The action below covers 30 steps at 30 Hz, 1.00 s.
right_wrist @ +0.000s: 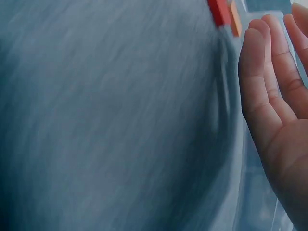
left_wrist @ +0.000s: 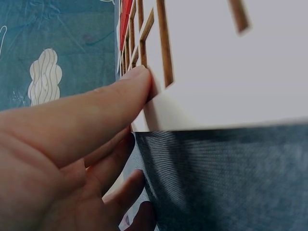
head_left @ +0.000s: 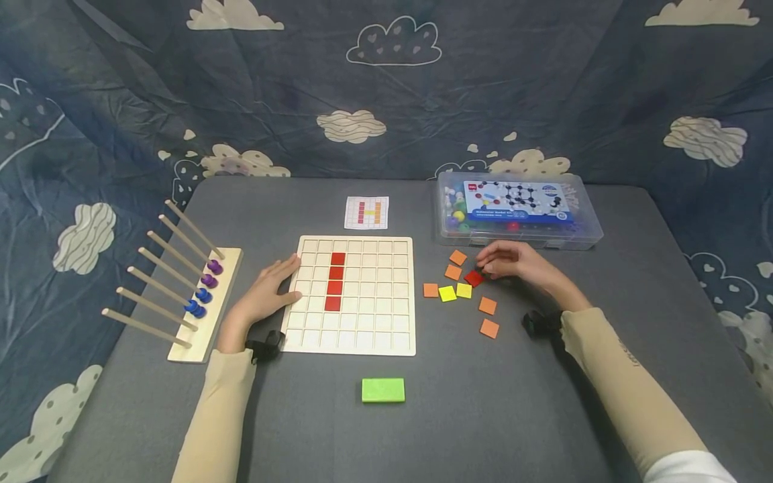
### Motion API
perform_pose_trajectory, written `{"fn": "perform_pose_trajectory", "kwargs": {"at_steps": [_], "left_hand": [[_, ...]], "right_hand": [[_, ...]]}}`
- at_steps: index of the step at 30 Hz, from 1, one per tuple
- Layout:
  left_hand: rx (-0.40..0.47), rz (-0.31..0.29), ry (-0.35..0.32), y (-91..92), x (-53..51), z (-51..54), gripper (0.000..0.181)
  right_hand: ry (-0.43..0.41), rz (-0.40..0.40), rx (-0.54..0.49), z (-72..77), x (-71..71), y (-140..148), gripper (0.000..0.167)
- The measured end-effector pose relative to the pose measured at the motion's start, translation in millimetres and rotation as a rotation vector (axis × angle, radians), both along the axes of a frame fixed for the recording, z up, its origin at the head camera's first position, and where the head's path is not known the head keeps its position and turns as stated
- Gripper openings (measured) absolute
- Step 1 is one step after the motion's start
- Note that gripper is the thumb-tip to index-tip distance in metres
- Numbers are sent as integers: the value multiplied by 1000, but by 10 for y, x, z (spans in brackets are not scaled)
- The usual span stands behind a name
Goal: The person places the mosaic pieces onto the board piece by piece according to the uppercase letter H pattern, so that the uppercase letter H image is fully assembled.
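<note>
A pale wooden grid board [head_left: 374,322] lies flat in the middle, with a column of several red tiles [head_left: 335,287] in its cells. My left hand [head_left: 266,295] rests at the board's left edge. In the left wrist view its thumb [left_wrist: 110,103] touches the edge and the other fingers lie beside it. Right of the board, my right hand [head_left: 510,260] hovers over a loose red tile [head_left: 474,278]. In the right wrist view its fingers [right_wrist: 255,72] look fairly straight, apart from the red tile. Around it lie several orange tiles [head_left: 488,306] and two yellow tiles [head_left: 447,294].
A small pattern card [head_left: 366,225] lies behind the board. At the back right is a clear plastic box [head_left: 519,235] of model parts. A peg rack [head_left: 226,282] with purple and blue beads stands left. A green block [head_left: 383,390] lies in front.
</note>
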<state>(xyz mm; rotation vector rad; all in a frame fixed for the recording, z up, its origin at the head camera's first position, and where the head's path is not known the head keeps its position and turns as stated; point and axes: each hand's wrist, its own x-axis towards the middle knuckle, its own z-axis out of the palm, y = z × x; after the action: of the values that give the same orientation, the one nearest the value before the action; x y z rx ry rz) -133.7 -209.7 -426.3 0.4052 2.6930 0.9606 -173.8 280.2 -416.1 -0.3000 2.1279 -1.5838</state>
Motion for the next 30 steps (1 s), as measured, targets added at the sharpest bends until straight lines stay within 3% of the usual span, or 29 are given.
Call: {"fn": "perform_pose_trajectory", "kwargs": {"at_steps": [9,30], "left_hand": [[5,-2,9,5,13,12,67],[4,10,1,0,10,-1,67]], "right_hand": [[15,-23,10,-32,45,91,34],[223,86,278,-55,1,-172,26]]}}
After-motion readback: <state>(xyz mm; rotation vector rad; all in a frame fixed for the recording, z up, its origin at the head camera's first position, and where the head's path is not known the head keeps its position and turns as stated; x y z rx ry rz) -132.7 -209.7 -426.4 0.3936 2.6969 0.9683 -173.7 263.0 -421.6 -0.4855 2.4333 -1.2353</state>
